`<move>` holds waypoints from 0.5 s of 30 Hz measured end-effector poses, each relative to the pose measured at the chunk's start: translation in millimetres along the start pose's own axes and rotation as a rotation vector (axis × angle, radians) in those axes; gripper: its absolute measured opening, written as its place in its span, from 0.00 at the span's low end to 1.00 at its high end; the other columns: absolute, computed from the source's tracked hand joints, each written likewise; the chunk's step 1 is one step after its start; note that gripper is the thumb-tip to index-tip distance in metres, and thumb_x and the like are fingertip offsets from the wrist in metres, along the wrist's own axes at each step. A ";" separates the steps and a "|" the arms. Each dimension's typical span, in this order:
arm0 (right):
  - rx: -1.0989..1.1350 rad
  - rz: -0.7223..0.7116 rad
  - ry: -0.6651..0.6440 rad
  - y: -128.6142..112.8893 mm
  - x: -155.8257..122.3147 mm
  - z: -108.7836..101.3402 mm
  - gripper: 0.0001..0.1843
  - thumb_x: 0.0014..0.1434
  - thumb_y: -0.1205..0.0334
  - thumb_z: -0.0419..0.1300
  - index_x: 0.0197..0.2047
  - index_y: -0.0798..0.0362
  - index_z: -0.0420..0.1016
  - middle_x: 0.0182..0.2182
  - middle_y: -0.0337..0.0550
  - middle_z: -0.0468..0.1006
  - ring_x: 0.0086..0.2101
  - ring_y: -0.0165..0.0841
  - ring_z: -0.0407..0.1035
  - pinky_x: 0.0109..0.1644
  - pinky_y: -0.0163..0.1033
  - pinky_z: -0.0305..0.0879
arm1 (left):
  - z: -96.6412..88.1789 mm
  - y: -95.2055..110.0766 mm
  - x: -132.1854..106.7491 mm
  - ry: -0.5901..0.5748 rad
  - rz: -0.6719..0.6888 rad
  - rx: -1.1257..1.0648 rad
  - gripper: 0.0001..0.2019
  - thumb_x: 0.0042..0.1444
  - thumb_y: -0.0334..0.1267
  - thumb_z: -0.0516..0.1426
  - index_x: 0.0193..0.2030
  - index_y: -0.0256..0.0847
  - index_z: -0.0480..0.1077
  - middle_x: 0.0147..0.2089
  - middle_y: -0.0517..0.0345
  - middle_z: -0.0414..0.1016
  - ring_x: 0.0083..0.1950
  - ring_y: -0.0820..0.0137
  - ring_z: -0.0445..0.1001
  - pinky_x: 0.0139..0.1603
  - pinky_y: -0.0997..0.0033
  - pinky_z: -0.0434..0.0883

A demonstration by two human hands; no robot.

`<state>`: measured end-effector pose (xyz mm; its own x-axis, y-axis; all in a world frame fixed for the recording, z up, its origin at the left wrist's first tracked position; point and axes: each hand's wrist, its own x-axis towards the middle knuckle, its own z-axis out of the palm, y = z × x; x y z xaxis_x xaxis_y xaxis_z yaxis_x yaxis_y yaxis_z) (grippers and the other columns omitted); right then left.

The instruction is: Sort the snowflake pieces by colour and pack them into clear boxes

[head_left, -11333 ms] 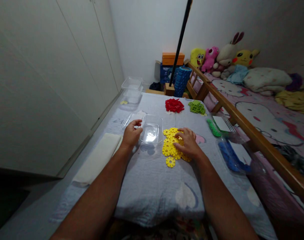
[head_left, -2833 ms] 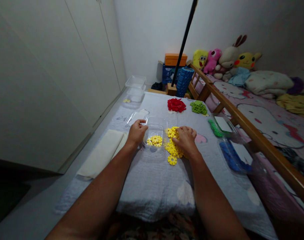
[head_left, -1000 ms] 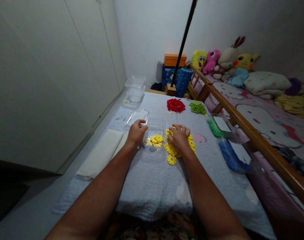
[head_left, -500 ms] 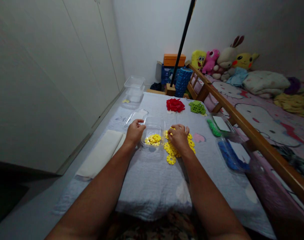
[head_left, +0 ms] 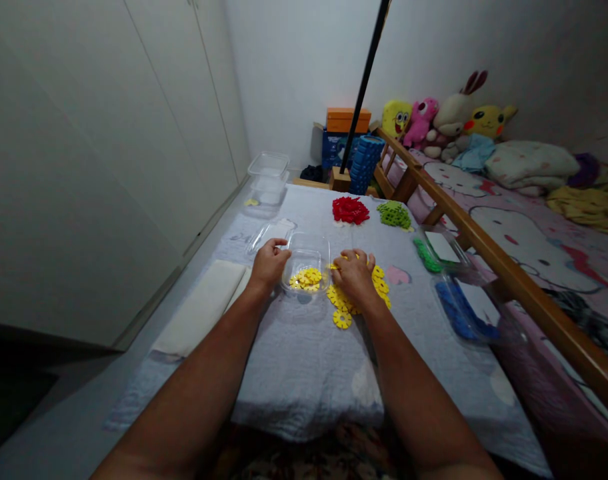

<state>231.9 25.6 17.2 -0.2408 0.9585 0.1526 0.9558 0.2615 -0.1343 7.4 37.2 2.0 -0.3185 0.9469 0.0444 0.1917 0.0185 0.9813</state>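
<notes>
My left hand grips the left side of a clear plastic container, thumb and fingers at its rim. Several yellow notched plastic discs lie on the bottom of that container. Just to its right, my right hand is over a loose pile of the same yellow discs, fingers bent down and closed around discs at the pile's left side. The palm hides much of the pile and the exact pieces held. One yellow disc lies flat at the pile's near edge.
A clear lid lies left of the container. Folded cream cloth is at left. Red pieces and green pieces are heaped farther back. Boxes of green and blue pieces stand by the wooden bed rail.
My right hand has shifted slightly left, toward the container, over the yellow pile. My left hand and the container have stayed in place.
</notes>
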 end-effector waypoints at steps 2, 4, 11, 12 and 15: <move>0.018 -0.009 0.047 2.5 0.5 1.7 0.13 0.68 0.62 0.55 0.44 0.48 0.83 0.58 0.50 0.75 0.61 0.49 0.58 0.67 0.65 0.43 | -0.1 0.1 -0.3 -0.002 0.001 0.005 0.20 0.45 0.43 0.59 0.45 0.38 0.74 0.23 0.67 0.61 0.25 0.72 0.61 0.26 0.73 0.56; 0.067 0.003 0.112 6.2 2.1 2.7 0.14 0.68 0.64 0.54 0.43 0.48 0.83 0.53 0.51 0.77 0.56 0.47 0.61 0.64 0.61 0.48 | -0.1 0.4 -0.7 -0.002 0.002 0.007 0.20 0.45 0.42 0.59 0.46 0.38 0.74 0.23 0.67 0.60 0.25 0.72 0.60 0.26 0.73 0.55; 0.425 -0.016 0.422 8.2 2.9 -10.4 0.14 0.68 0.62 0.52 0.44 0.50 0.80 0.39 0.48 0.79 0.44 0.40 0.67 0.52 0.45 0.60 | 0.4 4.3 -2.5 0.003 0.008 0.022 0.19 0.46 0.42 0.59 0.45 0.38 0.73 0.22 0.67 0.60 0.24 0.72 0.60 0.26 0.72 0.55; 0.462 -0.038 0.431 4.5 1.4 -13.3 0.13 0.68 0.62 0.53 0.44 0.50 0.79 0.40 0.47 0.79 0.44 0.40 0.68 0.53 0.45 0.60 | 0.4 4.4 -2.5 0.002 0.008 0.024 0.19 0.46 0.42 0.59 0.46 0.38 0.73 0.22 0.67 0.60 0.24 0.72 0.60 0.26 0.72 0.55; 0.500 -0.077 0.388 -10.6 -3.0 -19.2 0.07 0.65 0.63 0.57 0.43 0.49 0.77 0.39 0.44 0.80 0.44 0.40 0.69 0.56 0.47 0.58 | 0.5 2.9 -1.6 0.004 0.008 0.024 0.19 0.45 0.42 0.59 0.45 0.38 0.73 0.22 0.68 0.60 0.24 0.72 0.60 0.26 0.72 0.55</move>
<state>225.7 17.7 36.9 -0.1380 0.8485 0.5109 0.7212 0.4396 -0.5354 8.9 35.9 4.7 -0.3205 0.9458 0.0526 0.2168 0.0192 0.9760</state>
